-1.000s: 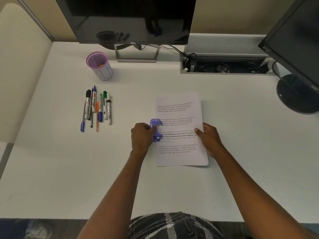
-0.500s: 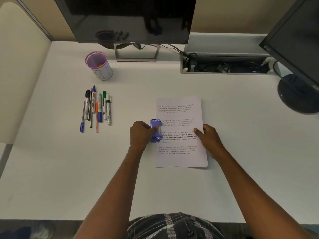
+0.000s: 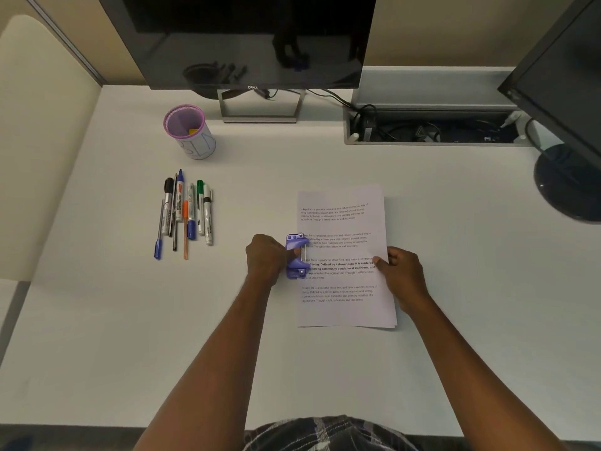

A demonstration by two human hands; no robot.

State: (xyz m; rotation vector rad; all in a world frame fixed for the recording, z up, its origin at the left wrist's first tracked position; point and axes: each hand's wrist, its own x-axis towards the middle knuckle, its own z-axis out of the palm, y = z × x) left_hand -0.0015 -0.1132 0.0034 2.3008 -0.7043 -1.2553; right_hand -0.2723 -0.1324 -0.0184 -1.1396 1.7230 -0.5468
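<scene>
Gripping the purple hole punch [image 3: 296, 255] with fingers curled around its left side, the left hand [image 3: 265, 258] is holding it against the left long edge of the paper stack [image 3: 341, 222], about midway down the sheet. The punch is overlapping that edge and covering the first letters of a few lines. The right hand [image 3: 401, 271] is closing its grip on the opposite long edge at about the same height, thumb lying on top of the page. The lower right corner is showing several sheets slightly fanned.

Room: the stack is lying flat near the middle of the white desk [image 3: 325, 369]. Bare surface is running out on every side of it — widest toward the near edge and to the right. A row of pens and markers [image 3: 185, 213] is lying well apart to the left, and a purple mesh cup [image 3: 190, 130] is standing beyond them. An open cable tray [image 3: 432, 128] is sitting along the back edge, and the round base of a second monitor [image 3: 566, 180] is taking up the far right corner.

Writing: the monitor [image 3: 247, 40] at the back is showing "DELL" on its lower bezel. The page is carrying four printed paragraphs, each beginning "Village life is a peaceful, close-knit, and nature-connected way of living"; part of the third is in bold. Blue lettering on the cup and the marker labels are too small to read.
</scene>
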